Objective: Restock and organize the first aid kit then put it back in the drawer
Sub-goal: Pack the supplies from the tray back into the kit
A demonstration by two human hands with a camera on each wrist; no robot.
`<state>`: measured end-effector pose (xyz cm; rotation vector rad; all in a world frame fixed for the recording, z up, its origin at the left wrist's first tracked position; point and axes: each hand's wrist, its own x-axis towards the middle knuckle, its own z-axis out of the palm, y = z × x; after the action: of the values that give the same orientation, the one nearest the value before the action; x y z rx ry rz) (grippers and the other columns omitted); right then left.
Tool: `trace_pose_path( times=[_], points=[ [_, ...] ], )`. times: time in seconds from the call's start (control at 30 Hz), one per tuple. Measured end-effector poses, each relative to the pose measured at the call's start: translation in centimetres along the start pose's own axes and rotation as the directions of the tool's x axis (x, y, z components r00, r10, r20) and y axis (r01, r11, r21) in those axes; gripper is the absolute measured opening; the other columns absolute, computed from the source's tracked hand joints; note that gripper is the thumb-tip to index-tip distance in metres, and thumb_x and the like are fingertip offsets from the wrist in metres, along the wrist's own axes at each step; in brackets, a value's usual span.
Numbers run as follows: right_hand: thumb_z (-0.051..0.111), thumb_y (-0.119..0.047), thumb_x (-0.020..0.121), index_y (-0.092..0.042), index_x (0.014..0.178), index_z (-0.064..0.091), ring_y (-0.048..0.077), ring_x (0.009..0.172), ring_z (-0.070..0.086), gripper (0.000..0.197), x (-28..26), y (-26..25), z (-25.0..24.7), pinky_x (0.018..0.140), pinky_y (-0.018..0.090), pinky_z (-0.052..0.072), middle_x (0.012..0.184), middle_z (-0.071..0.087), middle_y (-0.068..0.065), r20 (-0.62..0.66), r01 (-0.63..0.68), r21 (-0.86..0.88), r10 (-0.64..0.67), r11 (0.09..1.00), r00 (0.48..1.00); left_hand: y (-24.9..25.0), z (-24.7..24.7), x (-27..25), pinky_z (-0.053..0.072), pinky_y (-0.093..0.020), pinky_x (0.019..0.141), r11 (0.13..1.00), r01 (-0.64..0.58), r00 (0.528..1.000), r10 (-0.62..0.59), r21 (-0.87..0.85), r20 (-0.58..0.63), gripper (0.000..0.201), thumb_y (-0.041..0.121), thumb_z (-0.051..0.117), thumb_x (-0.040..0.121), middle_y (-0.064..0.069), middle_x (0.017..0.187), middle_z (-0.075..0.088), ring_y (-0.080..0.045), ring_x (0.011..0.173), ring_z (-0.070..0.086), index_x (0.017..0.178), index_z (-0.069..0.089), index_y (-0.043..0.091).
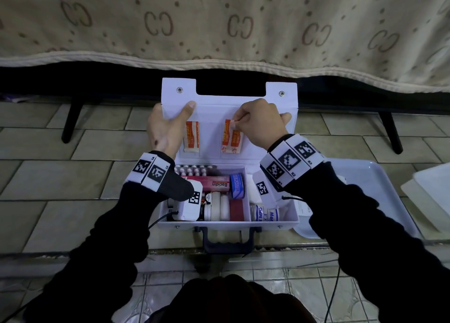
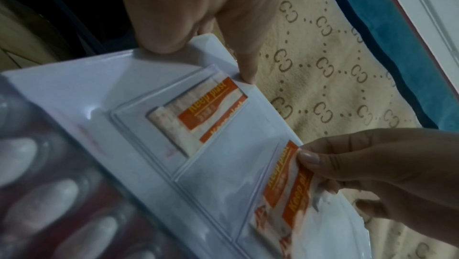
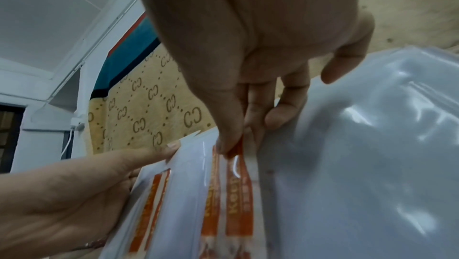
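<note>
Orange "Keep plast" plasters [image 1: 230, 137] pinched by right hand [image 1: 261, 125], left hand [image 1: 168, 128] gripping lid [image 1: 229, 103]

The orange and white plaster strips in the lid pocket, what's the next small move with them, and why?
Probably push the orange and white plaster strips further down into the clear lid pocket. The right hand pinches their top ends, which seem to stick out above it, while the left hand grips the white kit lid open.

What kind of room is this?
Probably a bedroom: a patterned blanket hangs over a bed with dark legs, above a tiled floor where the first aid kit sits.
</note>
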<state>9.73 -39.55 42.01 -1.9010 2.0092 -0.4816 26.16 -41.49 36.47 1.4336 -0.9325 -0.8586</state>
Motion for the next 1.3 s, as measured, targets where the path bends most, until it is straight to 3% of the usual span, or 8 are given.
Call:
trace_pose_path(
  times=[0.17, 0.33, 0.47, 0.63, 0.87, 1.03, 1.2, 1.3],
  points=[
    [0.050, -0.024, 0.092, -0.028, 0.088, 0.064, 0.019, 0.109, 0.046, 0.015, 0.0, -0.3, 0.5, 0.087, 0.041, 0.024, 0.099, 0.064, -0.003, 0.020, 0.037, -0.107, -0.035, 0.994, 0.999, 0.0, 0.1, 0.1, 0.052, -0.032, 0.083, 1.000, 0.001, 1.000, -0.002, -0.011, -0.008, 0.026, 0.036, 0.075, 0.075, 0.003, 0.101, 0.068, -0.013, 0.094, 0.065, 0.092, 0.058, 0.024],
    [0.045, -0.022, 0.094, -0.027, 0.095, 0.066, 0.022, 0.115, 0.036, 0.022, -0.8, -0.4, 1.2, 0.090, 0.042, 0.025, 0.103, 0.063, -0.003, -0.020, -0.015, -0.043, 0.014, 0.999, 1.000, 0.1, 0.2, 0.0, 0.051, -0.028, 0.078, 1.000, -0.003, 1.000, 0.002, -0.029, -0.021, 0.029, 0.032, 0.075, 0.075, 0.001, 0.100, 0.068, -0.013, 0.092, 0.065, 0.095, 0.059, 0.018],
    [0.051, -0.022, 0.091, -0.029, 0.087, 0.066, 0.020, 0.110, 0.044, 0.016, -0.6, -0.1, 1.1, 0.079, 0.038, 0.020, 0.097, 0.065, -0.006, -0.048, -0.023, -0.011, 0.022, 1.000, 0.999, 0.2, 0.1, 0.0, 0.053, -0.033, 0.083, 1.000, -0.004, 1.000, 0.004, -0.024, -0.017, 0.029, 0.033, 0.075, 0.075, 0.001, 0.100, 0.068, -0.014, 0.094, 0.065, 0.095, 0.059, 0.019],
    [0.057, -0.023, 0.088, -0.029, 0.075, 0.060, 0.018, 0.105, 0.053, 0.015, -0.3, 0.0, 0.6, 0.079, 0.039, 0.021, 0.084, 0.061, -0.010, -0.006, -0.061, 0.052, 0.061, 0.997, 0.998, 0.2, 0.0, -0.1, 0.053, -0.033, 0.081, 1.000, -0.008, 1.000, 0.008, -0.013, -0.016, 0.026, 0.034, 0.075, 0.076, 0.002, 0.098, 0.067, -0.014, 0.092, 0.065, 0.091, 0.058, 0.022],
    [0.048, -0.014, 0.090, -0.026, 0.090, 0.060, 0.019, 0.107, 0.044, 0.017, -0.6, 0.0, 1.1, 0.086, 0.041, 0.022, 0.091, 0.059, -0.003, -0.061, 0.049, -0.092, -0.055, 0.995, 0.997, 0.1, 0.0, -0.1, 0.053, -0.028, 0.076, 1.000, -0.006, 1.000, 0.006, -0.020, -0.011, 0.029, 0.034, 0.075, 0.076, 0.006, 0.094, 0.067, -0.011, 0.089, 0.066, 0.096, 0.060, 0.019],
    [0.049, -0.020, 0.090, -0.025, 0.093, 0.067, 0.019, 0.112, 0.038, 0.019, -0.9, 0.1, 1.5, 0.086, 0.040, 0.022, 0.098, 0.065, 0.000, -0.083, 0.004, -0.028, -0.006, 1.000, 0.997, 0.2, 0.1, 0.0, 0.052, -0.027, 0.075, 1.000, -0.002, 1.000, 0.002, -0.015, -0.014, 0.029, 0.034, 0.075, 0.076, 0.004, 0.096, 0.067, -0.011, 0.090, 0.065, 0.096, 0.060, 0.019],
    [0.051, -0.025, 0.091, -0.025, 0.094, 0.069, 0.023, 0.113, 0.037, 0.018, -1.1, 0.3, 1.9, 0.089, 0.042, 0.026, 0.109, 0.052, 0.002, -0.171, 0.003, -0.087, -0.018, 0.996, 0.985, 0.0, 0.1, 0.0, 0.051, -0.026, 0.074, 1.000, -0.009, 1.000, 0.009, -0.019, -0.017, 0.030, 0.033, 0.074, 0.076, 0.004, 0.096, 0.068, -0.010, 0.088, 0.065, 0.098, 0.061, 0.018],
    [0.050, -0.028, 0.093, -0.029, 0.097, 0.069, 0.021, 0.111, 0.038, 0.020, -1.2, 0.6, 1.5, 0.085, 0.040, 0.025, 0.105, 0.059, -0.001, -0.122, 0.032, -0.046, -0.038, 0.998, 0.992, -0.2, 0.1, 0.1, 0.051, -0.024, 0.072, 1.000, -0.019, 1.000, 0.019, -0.009, -0.016, 0.029, 0.035, 0.074, 0.076, 0.005, 0.096, 0.067, -0.008, 0.085, 0.065, 0.097, 0.060, 0.019]
  ],
)
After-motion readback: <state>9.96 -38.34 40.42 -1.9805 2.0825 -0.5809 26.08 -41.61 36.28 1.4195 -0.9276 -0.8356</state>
